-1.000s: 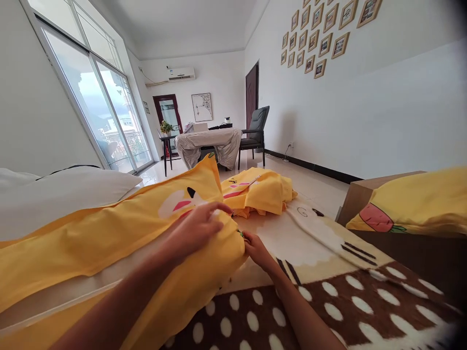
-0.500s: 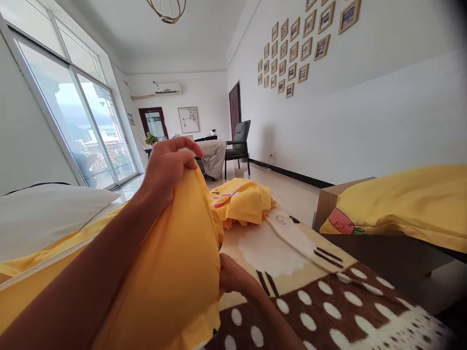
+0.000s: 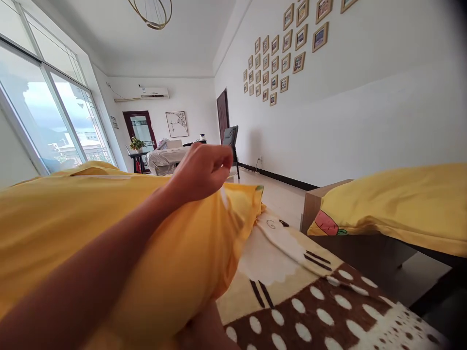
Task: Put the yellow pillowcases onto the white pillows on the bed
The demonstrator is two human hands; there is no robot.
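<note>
A large yellow pillowcase (image 3: 156, 262) covers the left and middle of the head view, puffed out and partly blurred. At its upper edge is my left hand (image 3: 204, 170), fingers curled and pressed together on the cloth. My left forearm lies across the fabric. Low in the middle, my right hand (image 3: 206, 325) is against the pillowcase's underside; the cloth and blur hide its fingers. The far corner of the pillowcase reaches over a blanket (image 3: 270, 253) with a cream pattern and brown dotted border.
On the right, a yellow pillow (image 3: 401, 204) with a carrot print rests on a dark brown piece of furniture (image 3: 368, 253). Farther back are a covered table (image 3: 164, 158), a black chair (image 3: 230, 138) and a plant (image 3: 137, 143). Sliding windows (image 3: 69, 112) stand at the left.
My left hand has moved right and slightly down, and the yellow cloth now spreads wider, covering the white pillow and bunched yellow cloth. My right hand has moved down and left. The view has shifted.
</note>
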